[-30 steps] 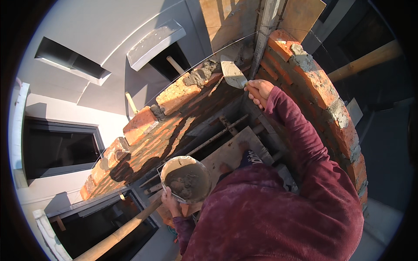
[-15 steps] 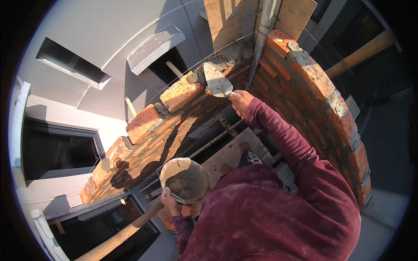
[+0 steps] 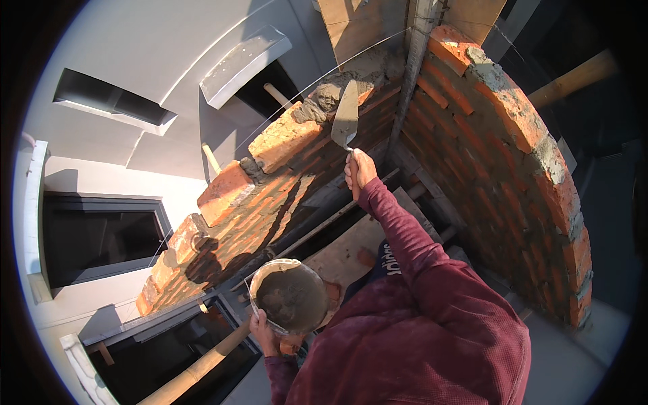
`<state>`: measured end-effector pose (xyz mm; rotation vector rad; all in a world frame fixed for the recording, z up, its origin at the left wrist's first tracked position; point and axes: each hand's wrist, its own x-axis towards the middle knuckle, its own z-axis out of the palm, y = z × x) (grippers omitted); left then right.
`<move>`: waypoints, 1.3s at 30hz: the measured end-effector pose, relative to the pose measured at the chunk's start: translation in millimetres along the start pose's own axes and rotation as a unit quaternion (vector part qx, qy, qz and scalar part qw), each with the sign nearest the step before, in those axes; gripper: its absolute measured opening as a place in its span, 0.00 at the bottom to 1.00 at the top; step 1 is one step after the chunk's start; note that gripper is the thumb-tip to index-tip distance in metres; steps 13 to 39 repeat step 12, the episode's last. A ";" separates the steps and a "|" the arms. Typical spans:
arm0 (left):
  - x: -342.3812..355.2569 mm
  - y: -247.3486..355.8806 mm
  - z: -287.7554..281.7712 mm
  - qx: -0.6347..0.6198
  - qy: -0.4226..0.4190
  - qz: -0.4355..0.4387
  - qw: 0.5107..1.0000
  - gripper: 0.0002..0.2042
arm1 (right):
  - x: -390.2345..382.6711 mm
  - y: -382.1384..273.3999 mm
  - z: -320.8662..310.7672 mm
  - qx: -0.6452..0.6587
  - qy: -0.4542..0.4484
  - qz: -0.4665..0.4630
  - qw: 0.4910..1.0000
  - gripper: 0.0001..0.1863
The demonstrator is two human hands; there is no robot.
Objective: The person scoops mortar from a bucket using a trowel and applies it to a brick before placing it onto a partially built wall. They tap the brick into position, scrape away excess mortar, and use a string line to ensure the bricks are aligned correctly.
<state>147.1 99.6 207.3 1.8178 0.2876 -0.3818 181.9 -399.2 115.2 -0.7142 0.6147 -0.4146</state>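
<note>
My right hand (image 3: 361, 169) is closed round the handle of a trowel (image 3: 346, 116), whose blade stands up against the top of the brick wall (image 3: 281, 140). Wet mortar (image 3: 329, 98) lies in a lump on the wall top, just left of the blade. Low on the left, my left hand (image 3: 264, 333) grips the rim of a bucket (image 3: 289, 297). Grey mortar (image 3: 291, 300) sits inside the bucket. Single bricks (image 3: 225, 193) line the top course to the left, with mortar between some of them.
A second brick wall (image 3: 503, 175) rises on the right and meets the first near an upright metal post (image 3: 416, 61). A string (image 3: 317, 81) runs along the wall top. Below are planks (image 3: 347, 243); bamboo poles (image 3: 196, 368) stick out at left and right.
The trowel has turned so its blade points more upright, and my right hand has shifted slightly left and down. A mortar lump now shows on the wall top. My left hand still holds the bucket.
</note>
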 end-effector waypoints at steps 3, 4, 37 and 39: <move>-6.6 5.6 6.0 0.000 0.011 0.019 1.000 0.12 | -15.8 29.7 22.4 -0.029 0.017 0.009 0.999 0.17; -4.3 1.9 5.7 0.012 0.017 0.018 1.000 0.12 | -13.5 44.0 11.2 -0.119 0.004 0.002 0.993 0.17; -3.7 -46.8 -18.2 -0.087 0.065 -0.009 0.994 0.13 | -93.0 -71.6 3.7 -0.694 -0.033 -0.189 0.694 0.15; -3.7 -46.8 -18.2 -0.087 0.065 -0.009 0.994 0.13 | -93.0 -71.6 3.7 -0.694 -0.033 -0.189 0.694 0.15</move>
